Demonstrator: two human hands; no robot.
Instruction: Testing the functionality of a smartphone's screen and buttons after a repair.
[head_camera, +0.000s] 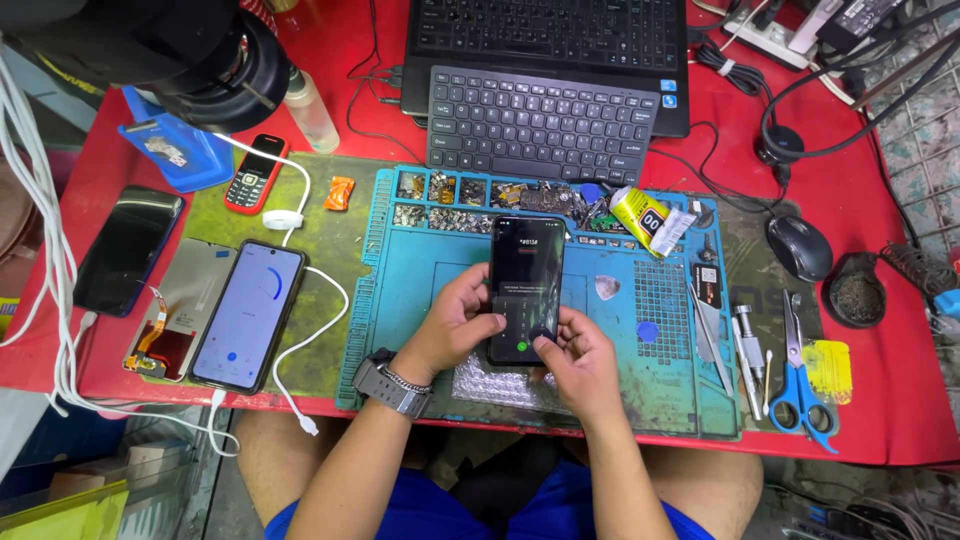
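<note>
Smartphone (526, 290), clamped by left hand (455, 325) fingers while right hand (575, 360) thumb taps, could slip onto the blue repair mat (420, 260) if the hold loosens.

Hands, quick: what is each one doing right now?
Left hand: closed around the left edge of the black smartphone, holding it over the blue repair mat.
Right hand: supports the phone's lower end, thumb on its screen.

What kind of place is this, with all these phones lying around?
Most likely a phone repair bench. The person's hands hold a lit smartphone over a blue repair mat whose trays hold small parts; a loose phone screen with its flex cable, tweezers and scissors lie nearby.
</note>
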